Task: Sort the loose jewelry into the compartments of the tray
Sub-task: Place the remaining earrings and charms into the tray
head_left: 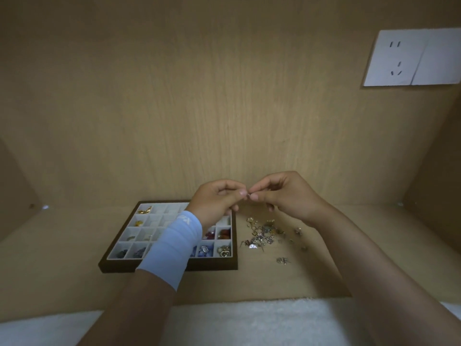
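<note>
A dark-framed tray (119, 267) with white compartments lies on the wooden shelf at the left; several compartments hold gold, red, blue and silver pieces. A pile of loose jewelry (264, 233) lies on the shelf just right of the tray. Above the tray's right edge, my left hand (215, 203) and my right hand (287, 193) meet at the fingertips and together pinch a tiny jewelry piece (248, 195). A pale blue wristband on my left forearm hides the tray's middle compartments.
A lone silver piece (283, 260) lies apart near the front of the pile. A white fluffy cloth (249, 320) runs along the front edge. Wooden walls close in behind and at both sides; a white wall socket (399, 58) sits at the upper right.
</note>
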A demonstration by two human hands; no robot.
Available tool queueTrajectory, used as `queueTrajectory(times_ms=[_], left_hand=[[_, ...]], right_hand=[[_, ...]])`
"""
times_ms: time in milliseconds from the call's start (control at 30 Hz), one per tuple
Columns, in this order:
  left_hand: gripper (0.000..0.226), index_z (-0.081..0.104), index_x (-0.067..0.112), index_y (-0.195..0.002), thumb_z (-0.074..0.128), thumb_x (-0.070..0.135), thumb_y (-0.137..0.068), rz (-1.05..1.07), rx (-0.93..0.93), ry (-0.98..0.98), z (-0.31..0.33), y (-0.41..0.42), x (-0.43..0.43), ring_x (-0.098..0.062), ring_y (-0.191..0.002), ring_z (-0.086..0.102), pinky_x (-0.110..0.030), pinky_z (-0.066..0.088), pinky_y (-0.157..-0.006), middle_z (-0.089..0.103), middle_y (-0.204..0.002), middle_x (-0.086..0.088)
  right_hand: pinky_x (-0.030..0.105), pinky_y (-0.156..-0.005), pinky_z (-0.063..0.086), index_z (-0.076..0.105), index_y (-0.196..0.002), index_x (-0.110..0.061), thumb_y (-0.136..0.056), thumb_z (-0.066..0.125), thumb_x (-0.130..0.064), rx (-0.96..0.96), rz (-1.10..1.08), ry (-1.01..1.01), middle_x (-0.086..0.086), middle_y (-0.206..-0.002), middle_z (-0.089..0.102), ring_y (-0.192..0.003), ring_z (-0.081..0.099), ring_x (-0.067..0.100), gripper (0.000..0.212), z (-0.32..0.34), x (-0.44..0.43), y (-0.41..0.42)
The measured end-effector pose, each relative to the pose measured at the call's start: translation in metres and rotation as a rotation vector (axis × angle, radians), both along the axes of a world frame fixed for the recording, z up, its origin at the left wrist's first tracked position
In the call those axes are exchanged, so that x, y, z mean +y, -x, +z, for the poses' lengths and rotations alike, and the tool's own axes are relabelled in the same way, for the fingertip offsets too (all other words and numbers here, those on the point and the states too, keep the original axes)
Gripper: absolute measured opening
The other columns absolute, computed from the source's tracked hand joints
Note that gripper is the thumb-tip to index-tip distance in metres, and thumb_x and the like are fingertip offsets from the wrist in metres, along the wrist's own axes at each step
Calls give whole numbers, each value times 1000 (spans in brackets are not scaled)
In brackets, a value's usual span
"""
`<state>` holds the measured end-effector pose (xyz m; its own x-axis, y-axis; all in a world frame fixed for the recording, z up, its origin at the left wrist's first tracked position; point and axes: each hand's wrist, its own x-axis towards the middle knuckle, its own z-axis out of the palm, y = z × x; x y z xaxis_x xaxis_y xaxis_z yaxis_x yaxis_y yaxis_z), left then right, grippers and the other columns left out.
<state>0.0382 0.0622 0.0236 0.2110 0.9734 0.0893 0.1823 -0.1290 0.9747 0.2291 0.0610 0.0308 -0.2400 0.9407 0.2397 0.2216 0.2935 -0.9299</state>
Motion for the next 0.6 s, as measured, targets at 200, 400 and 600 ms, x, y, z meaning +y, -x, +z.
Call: queueTrajectory(times_ms=[200,400,600], left_hand=[[13,71,19,-102,64,21,-91,28,-63,18,6,39,-9,-6,-71,65,-21,55,-69,72,-76,5],[10,73,16,-96,64,19,-91,167,-44,-23,0,93,-15,-5,-62,59,-15,49,-58,70,-66,7],[14,75,19,-87,63,23,-92,248,101,-81,-16,147,-16,-5,-61,58,-15,45,-59,72,-74,1]], right_hand=[[16,-49,44,78,-87,-5,-80,80,-7,-160,46,-86,4,-73,71,-51,51,3,7,16,15,40],[7,-58,41,78,-90,-12,-85,77,-14,-317,117,-192,-6,-79,73,-56,58,-6,6,16,20,98],[17,-69,42,75,-91,-23,-92,69,-25,-483,140,-270,-11,-88,70,-72,59,-6,7,2,16,155]])
